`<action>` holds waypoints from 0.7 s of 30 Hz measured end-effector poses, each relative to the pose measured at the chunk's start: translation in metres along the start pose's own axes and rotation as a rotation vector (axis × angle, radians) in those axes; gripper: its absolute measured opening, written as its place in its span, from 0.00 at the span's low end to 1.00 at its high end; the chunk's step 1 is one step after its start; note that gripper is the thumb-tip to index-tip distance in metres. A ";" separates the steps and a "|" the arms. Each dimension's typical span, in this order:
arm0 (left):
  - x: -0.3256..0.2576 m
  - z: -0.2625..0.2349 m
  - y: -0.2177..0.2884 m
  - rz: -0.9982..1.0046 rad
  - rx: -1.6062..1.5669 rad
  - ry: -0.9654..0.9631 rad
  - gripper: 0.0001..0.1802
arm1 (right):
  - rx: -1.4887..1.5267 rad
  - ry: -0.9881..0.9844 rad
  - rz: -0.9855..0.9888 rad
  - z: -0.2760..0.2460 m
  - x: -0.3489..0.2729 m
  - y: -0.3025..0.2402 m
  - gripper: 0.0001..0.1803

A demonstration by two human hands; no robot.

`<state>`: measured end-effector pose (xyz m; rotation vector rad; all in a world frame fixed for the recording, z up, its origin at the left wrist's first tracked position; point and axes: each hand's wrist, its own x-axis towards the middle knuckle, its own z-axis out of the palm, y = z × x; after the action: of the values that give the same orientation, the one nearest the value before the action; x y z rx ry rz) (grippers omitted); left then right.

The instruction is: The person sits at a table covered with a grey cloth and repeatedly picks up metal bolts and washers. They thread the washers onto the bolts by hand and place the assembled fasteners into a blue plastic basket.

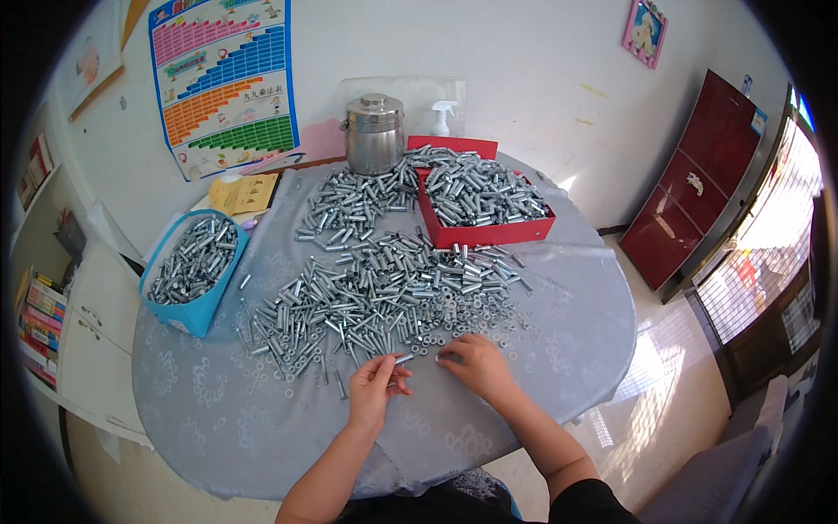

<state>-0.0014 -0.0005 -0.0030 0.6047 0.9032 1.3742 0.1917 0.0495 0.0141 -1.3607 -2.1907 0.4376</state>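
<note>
While the left hand [373, 390] pinches a metal bolt [404, 358] between thumb and fingers, the right hand [478, 363] has its fingertips together on a small ring [438, 357], near the bolt's end. Both hands are above the grey tablecloth [218, 428], at the near edge of a heap of bolts [349, 301]; loose nuts and washers [471, 312] lie along the heap's right front. More bolts fill a blue tub [179, 316] at left and a red box [493, 234] at the back. Writing I see: a wall poster [229, 87] with stepped pink, blue, orange and green rows of print; a yellow paper [250, 196] with dark lettering, just beyond the tub.
</note>
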 end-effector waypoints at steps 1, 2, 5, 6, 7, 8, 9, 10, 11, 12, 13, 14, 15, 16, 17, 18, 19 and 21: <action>0.000 0.000 -0.001 0.001 0.000 -0.006 0.13 | -0.013 -0.017 0.007 0.002 0.001 0.000 0.09; 0.000 0.000 -0.001 -0.002 0.002 -0.007 0.13 | -0.026 -0.034 0.014 0.003 0.002 0.001 0.08; 0.000 0.002 -0.002 -0.012 0.008 -0.016 0.14 | -0.030 -0.023 0.014 0.006 0.005 0.003 0.09; -0.001 0.002 -0.003 -0.017 0.009 -0.022 0.14 | -0.002 -0.039 0.045 0.006 0.004 0.002 0.09; -0.001 0.002 -0.003 -0.022 0.010 -0.028 0.14 | 0.027 -0.056 0.076 0.006 0.004 -0.001 0.09; -0.001 0.001 -0.003 -0.027 0.009 -0.023 0.14 | 0.057 -0.073 0.105 0.006 0.003 -0.004 0.09; -0.002 0.001 -0.003 -0.032 0.008 -0.017 0.14 | 0.259 -0.064 0.215 0.007 0.003 -0.006 0.09; -0.002 0.001 -0.004 -0.040 0.005 -0.015 0.14 | 0.458 -0.054 0.328 0.008 0.000 -0.007 0.08; -0.002 0.001 -0.004 -0.042 0.009 -0.014 0.14 | 0.658 -0.043 0.441 0.008 -0.001 -0.008 0.08; -0.002 0.001 -0.004 -0.044 0.013 -0.012 0.14 | 0.811 -0.031 0.413 0.007 -0.001 -0.009 0.07; -0.002 0.002 -0.004 -0.048 0.019 -0.015 0.14 | 0.963 -0.013 0.385 0.006 -0.001 -0.009 0.06; -0.002 0.003 -0.005 -0.061 0.016 -0.033 0.14 | 1.114 0.006 0.355 0.005 -0.001 -0.008 0.06; -0.003 0.003 -0.005 -0.073 0.013 -0.052 0.14 | 1.130 -0.012 0.355 0.005 -0.002 -0.007 0.05; -0.003 0.004 -0.004 -0.083 0.013 -0.069 0.14 | 1.148 -0.031 0.353 0.007 -0.002 -0.006 0.05; -0.004 0.004 -0.004 -0.097 0.013 -0.069 0.14 | 1.166 -0.050 0.351 0.008 -0.003 -0.006 0.05; -0.004 0.005 -0.003 -0.110 0.013 -0.070 0.14 | 1.169 -0.050 0.373 0.008 -0.003 -0.006 0.05; -0.005 0.005 -0.004 -0.125 0.011 -0.071 0.14 | 1.171 -0.051 0.397 0.008 -0.004 -0.006 0.05; -0.005 0.005 -0.005 -0.131 -0.006 -0.062 0.14 | 1.181 -0.057 0.423 0.007 -0.005 -0.007 0.05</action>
<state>0.0058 -0.0055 -0.0034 0.5710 0.8735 1.2342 0.1840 0.0418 0.0108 -1.0428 -1.1771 1.5995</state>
